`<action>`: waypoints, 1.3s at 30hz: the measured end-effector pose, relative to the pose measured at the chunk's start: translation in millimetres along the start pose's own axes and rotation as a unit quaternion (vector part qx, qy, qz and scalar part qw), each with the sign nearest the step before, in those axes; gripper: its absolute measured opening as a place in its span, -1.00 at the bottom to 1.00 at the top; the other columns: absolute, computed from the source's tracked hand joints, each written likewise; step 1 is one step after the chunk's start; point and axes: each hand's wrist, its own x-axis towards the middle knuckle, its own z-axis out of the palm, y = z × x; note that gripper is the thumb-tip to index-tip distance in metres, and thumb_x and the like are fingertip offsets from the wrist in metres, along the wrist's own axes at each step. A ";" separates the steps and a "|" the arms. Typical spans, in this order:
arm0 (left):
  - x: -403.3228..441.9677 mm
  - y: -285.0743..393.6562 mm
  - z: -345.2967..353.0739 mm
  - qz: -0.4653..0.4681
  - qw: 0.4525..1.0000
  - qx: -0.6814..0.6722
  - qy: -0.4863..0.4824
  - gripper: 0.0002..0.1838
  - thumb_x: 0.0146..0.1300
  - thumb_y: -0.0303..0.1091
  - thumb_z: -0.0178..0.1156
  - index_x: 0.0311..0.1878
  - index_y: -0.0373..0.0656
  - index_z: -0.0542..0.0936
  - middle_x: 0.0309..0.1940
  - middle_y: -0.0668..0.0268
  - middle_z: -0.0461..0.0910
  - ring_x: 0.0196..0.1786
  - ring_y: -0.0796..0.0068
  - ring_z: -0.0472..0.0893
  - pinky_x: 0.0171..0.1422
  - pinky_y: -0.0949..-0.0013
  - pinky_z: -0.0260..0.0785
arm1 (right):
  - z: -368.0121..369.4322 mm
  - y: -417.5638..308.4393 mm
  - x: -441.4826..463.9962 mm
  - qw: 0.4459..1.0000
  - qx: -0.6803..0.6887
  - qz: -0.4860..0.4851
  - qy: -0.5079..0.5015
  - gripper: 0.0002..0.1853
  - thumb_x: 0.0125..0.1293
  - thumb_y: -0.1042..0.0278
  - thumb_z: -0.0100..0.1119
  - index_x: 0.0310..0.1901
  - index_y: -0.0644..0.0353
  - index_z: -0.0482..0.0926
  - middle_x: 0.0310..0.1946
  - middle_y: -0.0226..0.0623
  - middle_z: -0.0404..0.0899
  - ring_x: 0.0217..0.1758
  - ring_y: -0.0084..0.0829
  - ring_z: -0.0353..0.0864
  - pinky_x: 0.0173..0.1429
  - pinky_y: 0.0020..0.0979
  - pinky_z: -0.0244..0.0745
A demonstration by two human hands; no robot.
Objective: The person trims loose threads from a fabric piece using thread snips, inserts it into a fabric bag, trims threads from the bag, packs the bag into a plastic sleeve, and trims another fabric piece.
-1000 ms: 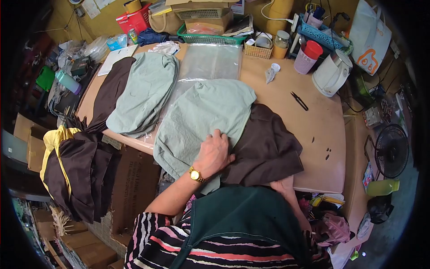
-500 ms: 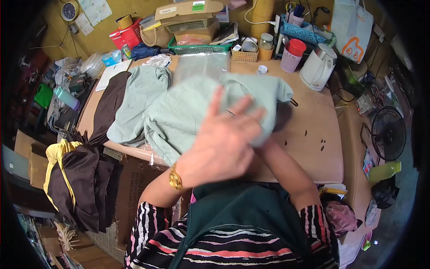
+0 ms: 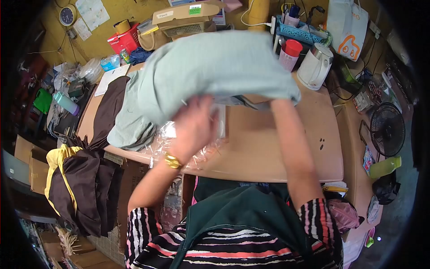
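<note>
A pale green garment (image 3: 219,62), blurred by motion, is raised above the table in front of me. My right hand is hidden in its folds, and only the wrist and forearm (image 3: 291,143) come out below the hem. Just under the garment's lower left edge is my left hand (image 3: 195,127), with a gold watch at the wrist. Its fingers are smeared and reach up to the cloth. More pale green cloth (image 3: 130,121) lies on the left of the table, beside a dark brown cloth (image 3: 107,103).
Clear plastic (image 3: 197,152) lies on the brown tabletop (image 3: 268,152). A white kettle (image 3: 315,67) and a pink cup with a red lid (image 3: 290,54) stand at the back right. Brown and yellow cloth (image 3: 85,188) hangs at the left, and a black fan (image 3: 388,129) stands at the right.
The garment has been lifted off the table and spread further up and away. My left hand has moved down-left from above the cloth to its lower edge, and my right arm has stretched forward.
</note>
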 end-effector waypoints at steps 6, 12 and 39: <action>36.8 -8.8 -76.9 0.035 0.974 0.081 -0.210 -0.49 0.08 -0.03 0.33 -0.08 -0.28 0.52 -0.33 0.09 0.51 -0.17 0.05 0.51 0.01 0.13 0.33 | -52.9 -30.2 -57.2 0.962 0.154 -0.026 -0.223 -0.66 0.22 0.22 0.01 -0.06 0.17 0.64 0.11 0.03 0.52 0.19 -0.15 0.50 0.29 -0.31 0.34; 35.7 16.1 -107.2 0.103 0.985 0.122 -0.066 -0.34 -0.08 -0.10 0.42 0.05 -0.28 0.48 -0.21 0.08 0.54 -0.08 0.10 0.51 0.13 0.16 0.28 | -60.7 8.9 -56.5 0.988 0.063 -0.138 0.023 -0.62 0.28 0.27 -0.07 0.06 0.18 0.56 0.08 -0.05 0.54 0.15 -0.05 0.51 0.29 -0.18 0.34; -75.2 28.7 129.9 0.073 0.935 -0.233 -0.256 -0.52 0.13 -0.45 0.00 0.16 -0.36 0.46 -0.17 -0.19 0.58 -0.11 -0.09 0.59 0.02 0.07 0.42 | 107.8 -61.4 -220.9 0.975 0.151 -0.089 -0.137 -0.38 0.22 0.16 0.14 0.19 0.48 0.35 0.24 0.13 0.27 0.40 0.10 0.12 0.48 0.12 -0.11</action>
